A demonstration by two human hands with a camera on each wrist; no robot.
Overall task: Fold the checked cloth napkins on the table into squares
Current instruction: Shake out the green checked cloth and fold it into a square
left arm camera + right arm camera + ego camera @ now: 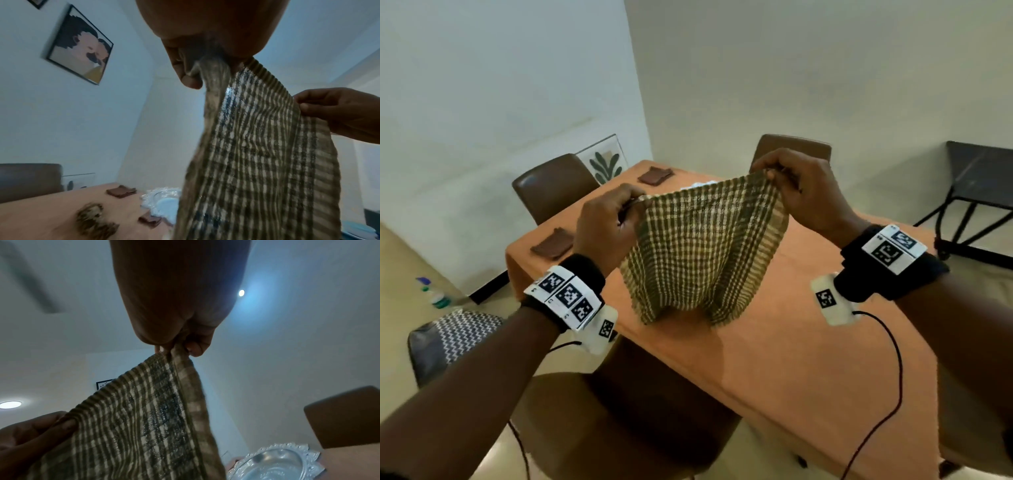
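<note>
Head view: checked napkin (705, 253) held up in the air over the near part of the orange table (808, 359), hanging from its top edge; lower hem looks close to the tabletop, contact not clear.
Left hand (602, 226): finger and thumb pinching the top left corner, fingers curled round the bunched hem.
Right hand (801, 192): pinching the top right corner, held a little higher than the left.
Wrist views: both confirm cloth caught between thumb and fingertips.
Orientation: top edge runs left to right, rising toward the right hand; cloth hangs down from it with vertical ripples. Long axis hard to judge, since the cloth sags and gathers.
Other napkin: a second checked napkin (93, 222) lies crumpled on the table, blurred.
Nearby: glass tray (275, 464) beyond the cloth; brown folded cloths (655, 175) at the far places.
Risk: uneven corner heights would probably lay the cloth down skewed, giving a crooked fold.
Risk: ripples may be trapped as creases if not pulled taut first.
Risk: a thin corner pinch could slip.
</note>
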